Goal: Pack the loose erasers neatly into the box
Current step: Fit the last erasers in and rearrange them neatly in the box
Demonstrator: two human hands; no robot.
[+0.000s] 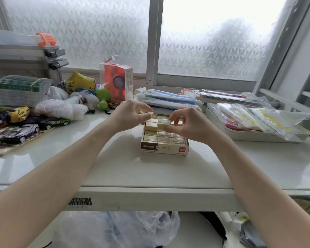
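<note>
An open eraser box [164,150] with a brown-and-white front label stands in the middle of the white table. Rows of cream wrapped erasers [162,137] fill it, and a second layer begins at the far end [151,125]. My right hand [188,123] pinches one wrapped eraser [164,122] between thumb and fingers, just above the box's far half. My left hand [128,113] hovers at the box's far left corner, closed around a couple of loose erasers [138,110]. Its fingers hide most of them.
Toy cars [21,130], yarn [61,108] and soft toys crowd the left of the table. An orange packaged box [117,81] stands behind my hands. Stacked plastic packets [170,99] and a white tray of bags [254,120] lie on the right.
</note>
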